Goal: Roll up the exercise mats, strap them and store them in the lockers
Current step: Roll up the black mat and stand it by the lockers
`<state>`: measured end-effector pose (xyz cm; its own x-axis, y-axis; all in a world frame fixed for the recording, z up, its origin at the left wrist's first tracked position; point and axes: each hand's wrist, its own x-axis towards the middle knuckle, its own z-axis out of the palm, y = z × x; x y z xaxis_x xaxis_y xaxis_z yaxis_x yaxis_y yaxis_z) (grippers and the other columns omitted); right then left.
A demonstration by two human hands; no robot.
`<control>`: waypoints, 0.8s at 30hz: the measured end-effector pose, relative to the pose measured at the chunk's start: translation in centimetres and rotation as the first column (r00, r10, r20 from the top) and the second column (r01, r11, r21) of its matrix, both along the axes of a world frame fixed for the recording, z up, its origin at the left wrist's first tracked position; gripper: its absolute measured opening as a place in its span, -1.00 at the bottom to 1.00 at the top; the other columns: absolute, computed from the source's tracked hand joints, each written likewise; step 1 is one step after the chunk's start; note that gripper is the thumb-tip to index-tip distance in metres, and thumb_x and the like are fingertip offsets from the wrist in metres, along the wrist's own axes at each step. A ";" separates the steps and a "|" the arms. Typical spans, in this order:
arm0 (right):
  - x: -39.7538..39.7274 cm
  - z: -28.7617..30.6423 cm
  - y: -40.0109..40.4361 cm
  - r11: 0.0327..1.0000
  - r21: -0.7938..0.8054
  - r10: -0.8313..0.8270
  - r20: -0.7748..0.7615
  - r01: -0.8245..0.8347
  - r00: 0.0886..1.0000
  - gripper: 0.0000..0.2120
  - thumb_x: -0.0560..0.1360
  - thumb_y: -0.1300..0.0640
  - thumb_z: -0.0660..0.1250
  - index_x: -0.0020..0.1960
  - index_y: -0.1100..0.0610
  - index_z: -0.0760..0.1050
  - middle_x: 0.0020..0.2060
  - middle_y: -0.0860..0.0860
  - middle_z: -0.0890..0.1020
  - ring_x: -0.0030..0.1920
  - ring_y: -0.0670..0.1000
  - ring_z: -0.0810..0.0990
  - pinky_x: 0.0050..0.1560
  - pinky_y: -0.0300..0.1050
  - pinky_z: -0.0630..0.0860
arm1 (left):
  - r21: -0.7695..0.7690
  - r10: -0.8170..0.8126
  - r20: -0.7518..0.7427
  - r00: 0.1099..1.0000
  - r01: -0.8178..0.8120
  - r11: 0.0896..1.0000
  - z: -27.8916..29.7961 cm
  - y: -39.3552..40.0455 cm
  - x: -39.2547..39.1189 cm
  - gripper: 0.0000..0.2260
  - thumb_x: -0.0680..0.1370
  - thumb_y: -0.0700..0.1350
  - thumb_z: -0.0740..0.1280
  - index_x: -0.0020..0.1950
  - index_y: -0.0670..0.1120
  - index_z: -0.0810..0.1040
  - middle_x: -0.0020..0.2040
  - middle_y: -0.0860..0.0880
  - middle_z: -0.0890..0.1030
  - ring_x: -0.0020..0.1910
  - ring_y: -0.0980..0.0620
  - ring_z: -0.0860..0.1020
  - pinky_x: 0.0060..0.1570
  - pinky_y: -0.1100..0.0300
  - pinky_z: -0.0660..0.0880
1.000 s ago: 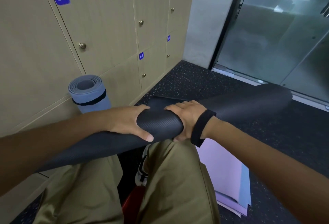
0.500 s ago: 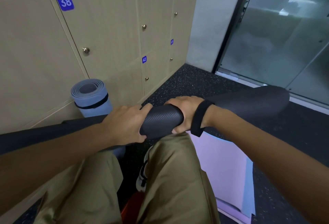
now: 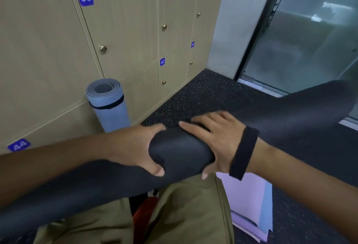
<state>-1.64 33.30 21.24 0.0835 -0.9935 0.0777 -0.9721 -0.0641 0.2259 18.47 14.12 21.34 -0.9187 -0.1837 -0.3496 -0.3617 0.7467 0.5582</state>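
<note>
This looks like the locker area of a gym or fitness studio. A wall of beige numbered lockers [image 3: 120, 36] carries blue tags reading 38 to 44. At their foot lies dark speckled rubber flooring [image 3: 203, 92]. A strapped blue rolled mat [image 3: 109, 104] leans against the lockers. Right of them stands what seems a frosted glass partition [image 3: 310, 36].

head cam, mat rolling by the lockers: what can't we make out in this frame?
- Black mat, head view: left end cut off by the frame edge, right end blurred; the left hand and right hand cover its middle.
- Blue mat: base hidden behind the left forearm.
- Flat purple mat: mostly hidden under the knee and right arm.
- Far locker labels: too small to read surely.
</note>
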 end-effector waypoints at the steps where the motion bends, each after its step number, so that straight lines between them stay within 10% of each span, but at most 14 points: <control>1: 0.5 -1.1 0.5 0.999 0.039 -0.026 0.037 0.025 0.999 0.17 0.17 -0.58 0.36 0.60 -0.01 0.15 0.35 0.08 0.52 0.28 0.18 0.54 0.31 0.20 0.44 | 0.024 -0.018 0.044 0.999 0.017 1.000 -0.7 0.4 0.1 -0.31 0.27 0.27 0.62 0.28 0.26 0.35 0.06 0.24 0.62 0.00 0.26 0.61 0.04 0.17 0.62; 7: 0.4 -1.5 0.0 0.964 0.253 -0.126 0.191 0.075 0.974 0.07 0.20 -0.48 0.43 0.56 -0.17 0.07 0.38 -0.07 0.46 0.33 0.09 0.47 0.40 0.10 0.35 | 0.145 -0.016 0.143 0.990 -0.005 0.989 -1.0 0.4 -0.1 -0.19 0.28 0.34 0.60 0.42 0.27 0.30 0.27 0.24 0.54 0.18 0.27 0.55 0.24 0.16 0.54; 15: -1.5 0.7 -4.7 0.867 0.497 -0.272 0.423 0.029 0.864 0.00 0.12 -0.29 0.66 0.46 -0.28 0.28 0.29 -0.18 0.51 0.29 -0.05 0.49 0.36 0.02 0.45 | -0.671 -0.090 -0.117 0.989 -0.011 0.742 -3.7 3.4 2.2 0.25 0.19 0.69 0.18 0.67 -0.02 -0.04 0.51 -0.01 0.36 0.28 -0.04 0.50 0.15 0.04 0.52; 24: -0.9 0.7 -3.3 0.932 0.355 -0.180 0.295 0.068 0.938 0.06 0.29 -0.35 0.55 0.62 -0.15 0.08 0.52 -0.10 0.32 0.49 0.01 0.28 0.52 0.05 0.21 | -0.588 -0.059 -0.216 0.975 -0.082 0.804 -4.2 1.7 1.3 0.04 0.22 0.57 0.29 0.58 0.07 0.22 0.31 0.06 0.52 0.15 -0.02 0.58 0.03 0.01 0.58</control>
<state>-2.54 30.05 21.92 -0.0152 -0.9657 -0.2593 -0.9931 0.0448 -0.1088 19.80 15.85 17.13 -0.9532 -0.3004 0.0346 -0.2973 0.9519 0.0738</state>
